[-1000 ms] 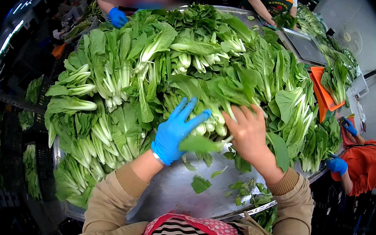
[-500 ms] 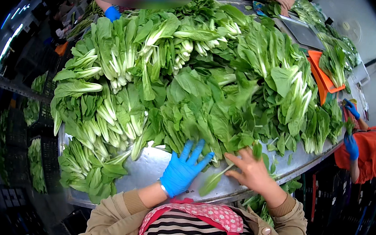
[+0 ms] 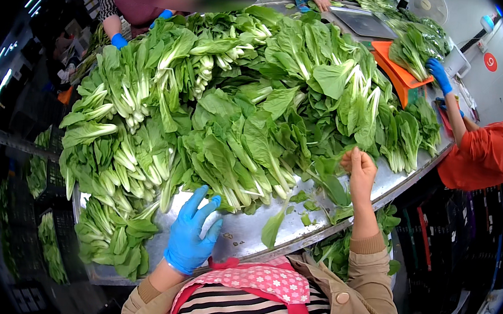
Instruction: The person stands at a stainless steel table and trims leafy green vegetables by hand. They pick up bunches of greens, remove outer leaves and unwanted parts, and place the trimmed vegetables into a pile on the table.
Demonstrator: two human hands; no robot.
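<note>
A large heap of leafy green bok choy point(image 3: 234, 149) with pale stems covers the metal table point(image 3: 241, 229) in front of me. My left hand point(image 3: 194, 234), in a blue glove, is open with fingers spread over the table's near part, its fingertips beside the heap's near edge. My bare right hand point(image 3: 360, 169) is raised at the right of the heap, fingers pinched together. Green leaves point(image 3: 330, 173) lie right beside its fingertips; whether one is held I cannot make out. A single loose leaf point(image 3: 272, 227) lies between my hands, toward the near rim.
Leaf scraps point(image 3: 306, 218) litter the metal at the right. An orange scale tray point(image 3: 397, 74) holds greens at the far right, near a person in an orange top point(image 3: 482, 155). Other people work across the table. Dark crates point(image 3: 437, 235) stand below right; more greens point(image 3: 339, 250) lie under the rim.
My left hand has drawn back from the greens, leftward and nearer me. My right hand has lifted away, up and right, and its fingers have closed. The view has shifted; the orange-topped person reaches toward the scale.
</note>
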